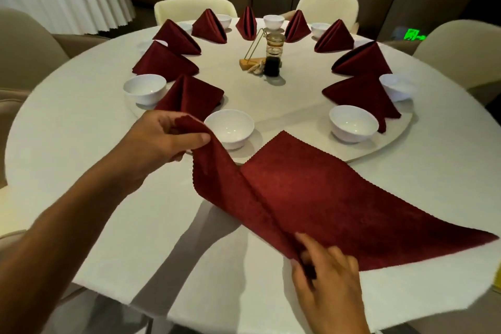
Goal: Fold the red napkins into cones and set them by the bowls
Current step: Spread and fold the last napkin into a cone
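A red napkin (339, 198) lies spread on the white tablecloth near the table's front edge. My left hand (160, 141) pinches its left corner and lifts it off the table, just in front of a white bowl (230, 127). My right hand (328, 274) pinches the napkin's near edge at the fold. Several red napkin cones stand in a ring by white bowls, the nearest cone (189, 95) just behind my left hand. Another bowl (352, 122) stands at the right front of the ring.
A turntable (393, 141) under the cloth carries the bowls and cones. At its middle stand a dark sauce bottle (272, 62) and a small gold stand (253, 49). Cream chairs (193, 9) surround the table. Another white-clothed table (62, 0) stands at the back left.
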Tool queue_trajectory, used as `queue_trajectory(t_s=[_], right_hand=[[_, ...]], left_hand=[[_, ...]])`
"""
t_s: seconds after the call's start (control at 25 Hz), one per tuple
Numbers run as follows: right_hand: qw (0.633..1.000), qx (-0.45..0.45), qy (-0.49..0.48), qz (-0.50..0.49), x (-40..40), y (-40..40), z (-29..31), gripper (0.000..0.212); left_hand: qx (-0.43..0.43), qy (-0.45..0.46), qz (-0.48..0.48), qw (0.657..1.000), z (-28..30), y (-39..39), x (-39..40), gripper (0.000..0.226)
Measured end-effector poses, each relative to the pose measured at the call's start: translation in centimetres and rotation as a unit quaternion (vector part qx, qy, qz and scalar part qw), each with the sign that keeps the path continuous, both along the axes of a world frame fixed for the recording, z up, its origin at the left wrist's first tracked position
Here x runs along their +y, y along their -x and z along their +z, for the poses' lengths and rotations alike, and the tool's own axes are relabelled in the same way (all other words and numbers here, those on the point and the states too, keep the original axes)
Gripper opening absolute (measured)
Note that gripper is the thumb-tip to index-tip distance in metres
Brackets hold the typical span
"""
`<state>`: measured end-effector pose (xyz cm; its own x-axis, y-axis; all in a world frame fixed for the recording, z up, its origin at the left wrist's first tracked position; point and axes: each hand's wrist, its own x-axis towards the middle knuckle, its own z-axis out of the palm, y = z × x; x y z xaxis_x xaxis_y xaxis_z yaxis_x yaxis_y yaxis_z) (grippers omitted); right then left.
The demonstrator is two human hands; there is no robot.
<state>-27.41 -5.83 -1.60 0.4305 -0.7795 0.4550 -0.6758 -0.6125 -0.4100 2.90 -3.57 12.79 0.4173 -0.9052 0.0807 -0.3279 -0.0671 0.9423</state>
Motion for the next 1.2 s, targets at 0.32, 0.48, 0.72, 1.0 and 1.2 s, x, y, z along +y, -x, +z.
queue_trajectory(t_s=[0.32, 0.48, 0.72, 1.0, 1.2], right_hand=[[0.994, -0.062, -0.054, -0.07, -1.9, 1.4, 0.4, 0.017], [0.996, -0.023, -0.029, -0.081, -3.3, 1.6, -1.0, 0.016], [0.996, 0.016, -0.008, -0.086, -3.8, 1.8, -1.8, 0.024], [0.993, 0.047, -0.074, -0.076, -3.7, 2.0, -1.2, 0.013], [0.994, 0.071, -0.045, -0.076, -3.2, 2.3, -0.7, 0.005]], left_hand=[[-0.242, -0.137, -0.059, 0.959, -1.0, 5.5, -16.5, 0.025], [-0.347, -0.211, -0.064, 0.912, -3.5, 6.6, -20.3, 0.032], [-0.397, -0.043, -0.001, 0.917, -6.5, 9.9, -15.0, 0.057], [-0.253, -0.124, 0.099, 0.954, -12.1, 7.6, -1.8, 0.045], [-0.146, -0.135, 0.114, 0.973, -12.4, 5.9, -2.3, 0.024]])
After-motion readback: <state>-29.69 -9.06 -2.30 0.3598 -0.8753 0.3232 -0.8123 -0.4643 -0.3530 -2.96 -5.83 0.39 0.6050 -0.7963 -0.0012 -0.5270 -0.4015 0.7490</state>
